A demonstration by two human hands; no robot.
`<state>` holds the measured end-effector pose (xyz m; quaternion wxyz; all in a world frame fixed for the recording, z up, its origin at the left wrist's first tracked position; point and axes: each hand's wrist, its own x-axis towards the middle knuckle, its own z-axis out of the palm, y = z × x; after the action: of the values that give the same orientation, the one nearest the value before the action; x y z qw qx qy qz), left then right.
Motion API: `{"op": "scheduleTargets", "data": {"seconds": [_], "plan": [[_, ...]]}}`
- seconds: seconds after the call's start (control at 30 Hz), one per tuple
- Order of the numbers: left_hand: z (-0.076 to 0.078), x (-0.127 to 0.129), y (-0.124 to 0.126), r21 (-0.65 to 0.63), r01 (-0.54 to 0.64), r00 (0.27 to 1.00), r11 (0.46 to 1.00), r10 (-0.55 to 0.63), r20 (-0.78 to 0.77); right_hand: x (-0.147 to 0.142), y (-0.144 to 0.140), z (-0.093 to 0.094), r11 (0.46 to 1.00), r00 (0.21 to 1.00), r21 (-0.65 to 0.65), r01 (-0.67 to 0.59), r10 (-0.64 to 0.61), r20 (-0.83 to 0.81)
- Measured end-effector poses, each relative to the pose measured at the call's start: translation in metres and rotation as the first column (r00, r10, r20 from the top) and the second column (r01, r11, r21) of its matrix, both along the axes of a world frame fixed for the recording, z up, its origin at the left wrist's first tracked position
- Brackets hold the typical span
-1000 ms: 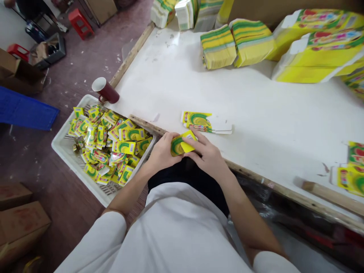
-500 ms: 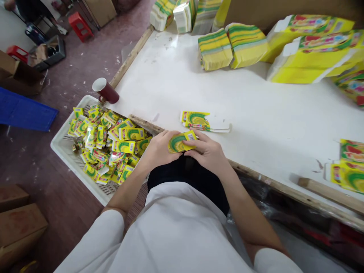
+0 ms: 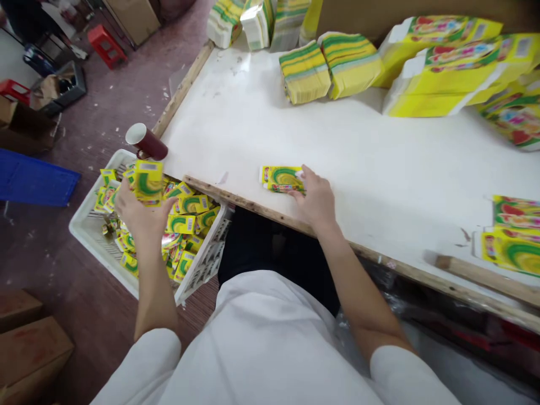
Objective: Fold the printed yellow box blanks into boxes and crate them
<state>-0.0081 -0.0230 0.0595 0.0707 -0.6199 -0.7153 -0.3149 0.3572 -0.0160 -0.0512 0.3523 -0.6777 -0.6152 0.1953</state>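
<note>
My left hand (image 3: 141, 216) is out over the white plastic crate (image 3: 86, 225) and holds a small folded yellow-and-green box (image 3: 147, 179) at its fingertips. The crate is full of several such boxes. My right hand (image 3: 315, 198) lies on the white table (image 3: 379, 163) near its front edge. Its fingers grip the right end of a thin pile of flat yellow-and-green carton blanks (image 3: 279, 178).
A maroon mug (image 3: 145, 143) lies at the table's left corner above the crate. Stacks of blanks (image 3: 304, 79) and larger yellow cartons (image 3: 442, 79) line the back. More blanks (image 3: 512, 236) and a wooden stick (image 3: 476, 275) lie at the right. Cardboard boxes (image 3: 29, 343) stand on the floor.
Both hands held the small box at the table edge. Now my left hand has carried it left over the crate, and my right hand has reached forward onto the flat blanks.
</note>
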Motion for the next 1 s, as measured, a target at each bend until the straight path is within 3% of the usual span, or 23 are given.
{"op": "scheduleTargets", "data": {"seconds": [0.03,0.1,0.17,0.23,0.33,0.43,0.53,0.63,0.7,0.8,0.9,1.0], "plan": [[0.000,-0.008,0.001,0.001,-0.021,1.000,1.000,0.021,0.016,0.003,0.004,-0.004,0.999,0.997,-0.035,-0.013,0.015,0.070],[-0.007,-0.004,-0.001,-0.028,0.044,0.993,0.999,-0.041,0.113,0.004,0.010,-0.008,0.996,0.988,-0.075,-0.042,0.053,0.148],[-0.021,0.021,-0.006,-0.065,0.187,0.950,0.980,-0.163,0.267,0.002,0.011,-0.008,0.997,0.986,-0.073,-0.035,0.046,0.159],[-0.038,0.056,-0.012,-0.110,0.357,0.845,0.928,-0.270,0.461,0.001,0.008,-0.004,0.999,0.996,-0.051,-0.011,0.015,0.088],[-0.060,0.110,-0.019,-0.116,0.561,0.573,0.820,-0.284,0.769,-0.005,-0.004,0.009,1.000,0.971,0.012,0.008,-0.005,-0.238],[-0.068,0.152,-0.020,0.046,0.639,0.196,0.768,-0.221,0.955,-0.024,-0.025,0.027,0.994,0.800,0.083,-0.066,0.102,-0.592],[-0.056,0.178,-0.017,0.213,0.524,-0.136,0.825,-0.165,0.977,-0.052,-0.050,0.045,0.949,0.609,0.136,-0.285,0.288,-0.739],[-0.035,0.188,-0.012,0.270,0.333,-0.325,0.903,-0.159,0.932,-0.073,-0.066,0.057,0.894,0.452,0.189,-0.405,0.376,-0.809],[-0.027,0.189,-0.011,0.271,0.240,-0.368,0.932,-0.171,0.914,-0.079,-0.068,0.059,0.889,0.469,0.182,-0.419,0.384,-0.795],[-0.030,0.186,-0.014,0.257,0.242,-0.329,0.936,-0.170,0.929,-0.075,-0.063,0.054,0.925,0.559,0.143,-0.352,0.330,-0.760],[-0.047,0.178,-0.020,0.273,0.369,-0.209,0.888,-0.207,0.956,-0.062,-0.054,0.049,0.958,0.599,0.153,-0.242,0.272,-0.753],[-0.061,0.160,-0.022,0.215,0.397,-0.003,0.892,-0.233,0.972,-0.044,-0.049,0.049,0.956,0.710,0.233,-0.181,0.291,-0.641]]}}
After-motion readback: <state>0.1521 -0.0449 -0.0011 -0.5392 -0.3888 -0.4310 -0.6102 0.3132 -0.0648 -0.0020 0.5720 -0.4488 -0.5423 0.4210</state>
